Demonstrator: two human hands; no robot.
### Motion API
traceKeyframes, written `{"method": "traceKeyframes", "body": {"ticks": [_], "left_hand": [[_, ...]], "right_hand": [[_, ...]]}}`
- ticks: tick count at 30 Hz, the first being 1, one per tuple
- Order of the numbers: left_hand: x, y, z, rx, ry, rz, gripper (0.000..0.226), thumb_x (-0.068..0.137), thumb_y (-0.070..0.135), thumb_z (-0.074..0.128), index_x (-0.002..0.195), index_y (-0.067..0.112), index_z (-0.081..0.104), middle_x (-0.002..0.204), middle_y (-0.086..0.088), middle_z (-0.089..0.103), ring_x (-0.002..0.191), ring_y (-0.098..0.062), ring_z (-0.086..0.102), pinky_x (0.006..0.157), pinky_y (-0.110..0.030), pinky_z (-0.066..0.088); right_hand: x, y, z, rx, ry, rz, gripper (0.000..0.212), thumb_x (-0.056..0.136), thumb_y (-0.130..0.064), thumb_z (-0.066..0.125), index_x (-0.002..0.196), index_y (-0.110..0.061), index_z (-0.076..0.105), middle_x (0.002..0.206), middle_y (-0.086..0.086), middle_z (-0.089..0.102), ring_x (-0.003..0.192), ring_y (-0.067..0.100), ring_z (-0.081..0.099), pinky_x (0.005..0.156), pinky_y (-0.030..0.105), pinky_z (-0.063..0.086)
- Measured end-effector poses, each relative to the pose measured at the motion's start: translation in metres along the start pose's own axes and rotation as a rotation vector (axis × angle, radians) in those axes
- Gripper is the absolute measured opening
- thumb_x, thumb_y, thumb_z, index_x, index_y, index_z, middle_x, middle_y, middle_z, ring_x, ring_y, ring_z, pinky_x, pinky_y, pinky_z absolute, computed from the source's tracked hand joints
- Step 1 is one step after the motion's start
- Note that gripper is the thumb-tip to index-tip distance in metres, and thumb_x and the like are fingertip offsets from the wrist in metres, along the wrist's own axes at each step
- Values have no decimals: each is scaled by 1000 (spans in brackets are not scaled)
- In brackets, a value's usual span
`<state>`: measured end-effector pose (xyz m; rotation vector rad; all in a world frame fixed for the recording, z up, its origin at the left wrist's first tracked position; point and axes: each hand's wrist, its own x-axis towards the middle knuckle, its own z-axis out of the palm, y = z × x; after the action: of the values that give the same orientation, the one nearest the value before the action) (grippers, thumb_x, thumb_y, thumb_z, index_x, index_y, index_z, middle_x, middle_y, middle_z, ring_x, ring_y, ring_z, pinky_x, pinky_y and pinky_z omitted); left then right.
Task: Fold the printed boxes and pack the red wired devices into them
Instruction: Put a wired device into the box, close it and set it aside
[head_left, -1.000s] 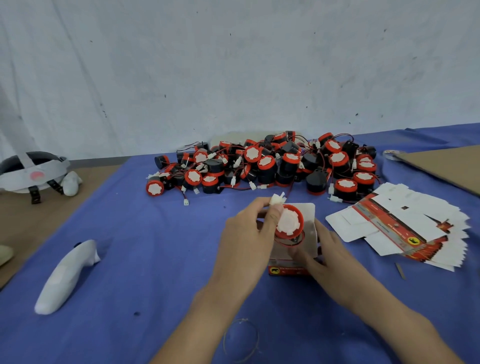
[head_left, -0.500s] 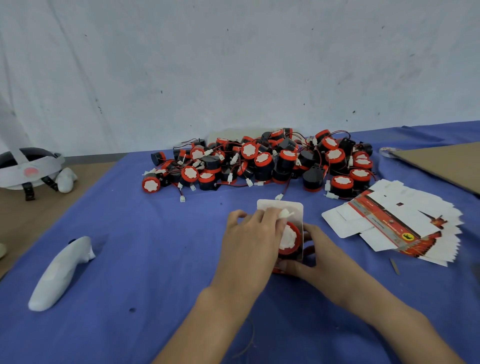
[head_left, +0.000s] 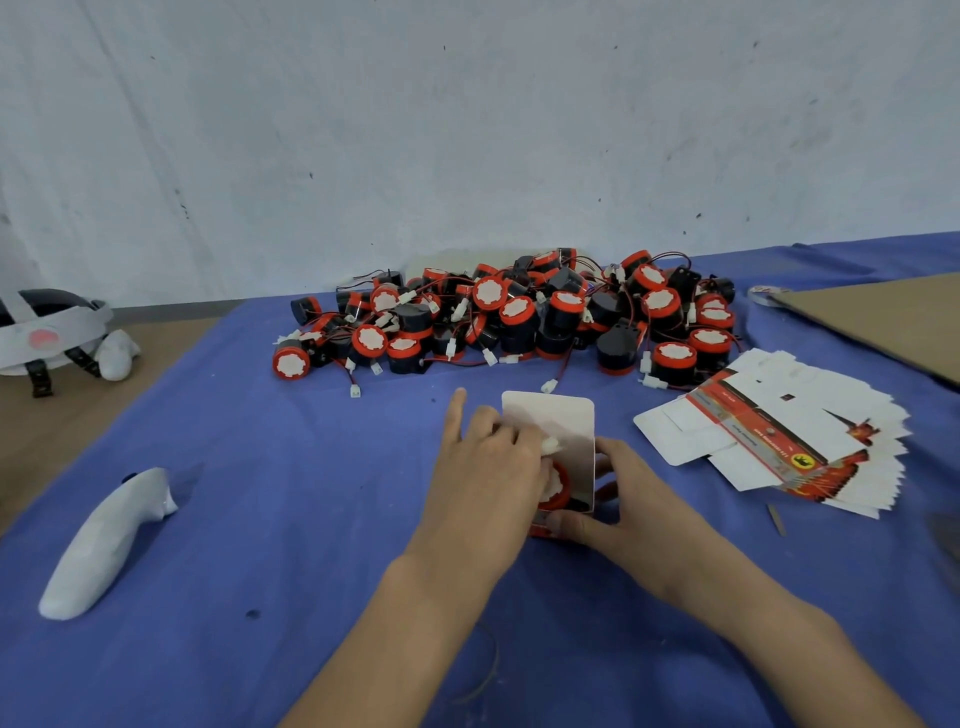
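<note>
Pressing the red wired device (head_left: 558, 486) down into the box (head_left: 563, 426) with the left hand (head_left: 488, 467): fingers curling over the device and its white connector (head_left: 550, 445), index finger sticking straight out. Gripping the box with the right hand (head_left: 623, 501): thumb lying across the near corner, fingers wrapping the right wall. Resting the box on the blue cloth (head_left: 260, 467), near centre, with its white flap standing open on the far side.

Comparing with one second earlier: device then riding above the box mouth, whole white face showing; now sinking inside, only an arc of red rim showing. Judging insertion as nearly complete. Probably remaining for this unit: tucking in the lead and closing the flap.

Counting, near to far:
- one thin wire loop (head_left: 491, 670), lying nearest;
- one box in work, one device entering it;
- one white controller (head_left: 104, 545), lying near left;
- one fanned stack of flat boxes (head_left: 810, 436), right; more than ten edges showing, overlapping too closely for an exact figure;
- one pile of devices (head_left: 519, 317), far centre; several dozen, tangling too much for an exact count;
- one headset (head_left: 47, 332), far left;
- one cardboard sheet (head_left: 883, 322), far right.
</note>
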<state>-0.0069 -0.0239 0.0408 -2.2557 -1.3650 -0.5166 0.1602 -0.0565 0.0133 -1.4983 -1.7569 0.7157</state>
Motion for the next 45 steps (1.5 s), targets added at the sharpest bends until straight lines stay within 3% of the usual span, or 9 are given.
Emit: {"method": "traceKeyframes", "body": {"ticks": [6,11,18,22,25,31,38,42,45], "left_hand": [[-1,-1,0,1,-96,-61,10,85,26,73,87,18,67,77,5,68,92,-21,63,120,-55,15],[1,-3,-4,-110,-249,-66,24,103,34,45,114,19,60,108,4,67,116,-18,53,123,-46,1],[5,-25,-19,-360,-507,-61,25,104,41,41,121,25,51,92,5,50,89,-17,34,104,-38,30],[5,-19,-17,-352,-419,-54,19,103,41,45,97,24,41,78,11,39,84,-19,40,78,-31,25],[5,-14,-15,-373,-359,-70,25,101,43,48,91,23,38,71,10,39,78,-19,42,73,-31,22],[0,-12,-15,-436,-264,-82,23,104,37,44,87,21,45,71,11,41,77,-17,46,66,-27,19],[-6,-19,-13,-388,-249,-13,25,109,28,32,89,20,46,75,4,51,80,-21,55,65,-26,20],[-9,-27,-9,-386,-198,-34,17,107,35,35,101,24,47,80,7,58,82,-15,52,70,-23,24],[-11,-27,-8,-393,-169,-52,23,105,31,41,128,25,42,101,11,67,106,-10,54,93,-19,30]], "right_hand": [[-1,-3,3,-17,0,-9,53,76,-55,77,106,-58,33,111,-31,47,95,-26,46,72,-3,37],[-3,-7,3,-14,12,20,58,62,-75,70,104,-58,33,108,-33,49,98,-25,45,71,0,39],[-4,-9,2,-26,-15,16,75,43,-96,49,106,-59,34,112,-30,54,97,-18,50,70,10,45],[-5,-9,3,-70,-10,16,64,52,-91,53,104,-61,33,108,-30,54,97,-17,50,71,13,45],[-6,-8,4,-104,-9,21,51,69,-75,66,103,-64,30,102,-33,51,97,-22,46,68,8,43],[-6,-9,4,-95,-13,44,53,64,-78,62,103,-59,33,100,-31,52,96,-23,46,73,3,42],[-4,-12,15,50,28,76,34,89,-64,48,116,-45,44,111,-20,64,107,10,59,99,41,47],[-2,-16,18,23,43,132,26,97,-51,51,116,-33,47,109,-12,64,106,16,59,97,43,48],[-2,-17,17,18,37,156,26,97,-50,52,114,-31,46,109,-9,64,106,17,59,97,42,48]]}}
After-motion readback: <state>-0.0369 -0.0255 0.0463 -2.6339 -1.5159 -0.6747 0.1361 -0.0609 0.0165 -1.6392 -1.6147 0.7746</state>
